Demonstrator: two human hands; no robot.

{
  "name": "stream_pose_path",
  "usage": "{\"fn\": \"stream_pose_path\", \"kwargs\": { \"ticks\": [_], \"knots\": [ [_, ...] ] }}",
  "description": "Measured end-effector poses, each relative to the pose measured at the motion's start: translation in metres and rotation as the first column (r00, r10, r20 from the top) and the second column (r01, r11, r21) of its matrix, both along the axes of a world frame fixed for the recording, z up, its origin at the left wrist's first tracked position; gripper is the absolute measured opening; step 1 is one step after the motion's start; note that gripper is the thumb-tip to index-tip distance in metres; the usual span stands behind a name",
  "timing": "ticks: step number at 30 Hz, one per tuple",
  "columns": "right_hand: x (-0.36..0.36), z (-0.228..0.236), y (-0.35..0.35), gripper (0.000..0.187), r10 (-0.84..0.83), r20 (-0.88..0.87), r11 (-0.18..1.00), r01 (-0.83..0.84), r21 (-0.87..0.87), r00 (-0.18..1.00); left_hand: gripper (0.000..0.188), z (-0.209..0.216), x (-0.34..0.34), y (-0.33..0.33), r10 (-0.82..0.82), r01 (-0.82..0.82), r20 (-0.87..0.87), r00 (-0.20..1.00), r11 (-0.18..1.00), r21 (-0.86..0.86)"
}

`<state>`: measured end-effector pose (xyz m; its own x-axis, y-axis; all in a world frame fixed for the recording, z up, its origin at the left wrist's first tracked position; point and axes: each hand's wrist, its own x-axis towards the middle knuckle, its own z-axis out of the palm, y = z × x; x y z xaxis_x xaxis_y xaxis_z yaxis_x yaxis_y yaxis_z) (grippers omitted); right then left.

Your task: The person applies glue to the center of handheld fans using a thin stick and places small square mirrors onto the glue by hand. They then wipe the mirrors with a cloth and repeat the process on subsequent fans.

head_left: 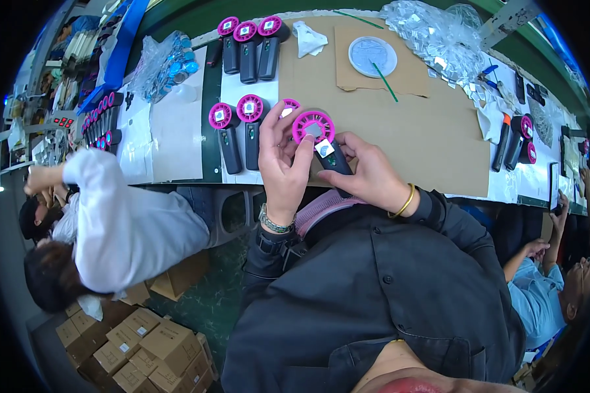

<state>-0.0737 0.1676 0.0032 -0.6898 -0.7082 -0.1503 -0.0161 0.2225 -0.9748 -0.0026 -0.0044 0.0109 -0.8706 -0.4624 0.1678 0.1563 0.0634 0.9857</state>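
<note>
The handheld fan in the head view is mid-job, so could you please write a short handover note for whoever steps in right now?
Left hand: fingers at the pink fan head, thumb beside a small white sticker just below it.
Right hand: gripping the fan's dark handle, steadying it over the cardboard sheet.
Done, as it looks: five pink-headed fans with square centre stickers lie on white paper, three behind, two nearer.
Left: the held fan's sticker is not yet pressed flat. A bag of foil pieces lies at the far edge.
</note>
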Motion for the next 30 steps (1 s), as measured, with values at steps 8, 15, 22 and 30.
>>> {"fn": "stream_pose_path", "kwargs": {
  "ticks": [8, 15, 22, 30],
  "knots": [
    [0.002, -0.006, 0.002, 0.064, 0.050, -0.189, 0.994, -0.031, 0.101, 0.981, 0.068, 0.006, 0.002, -0.007, -0.035, 0.028, 0.103, 0.994, 0.997, 0.065],
    [0.002, 0.000, 0.003, 0.063, 0.086, -0.280, 0.989, -0.047, 0.144, 0.956, 0.069, 0.004, 0.004, -0.016, -0.079, 0.066, 0.146, 0.986, 0.993, 0.096],
    [0.002, 0.000, 0.004, 0.062, 0.089, -0.320, 0.993, -0.060, 0.098, 0.943, 0.070, 0.007, 0.005, -0.016, -0.091, 0.075, 0.133, 0.987, 0.990, 0.120],
    [0.001, 0.008, 0.006, 0.064, 0.114, -0.222, 0.983, -0.077, 0.168, 0.968, 0.073, 0.010, 0.001, -0.012, -0.103, 0.097, 0.156, 0.982, 0.994, 0.046]
  ]
}}
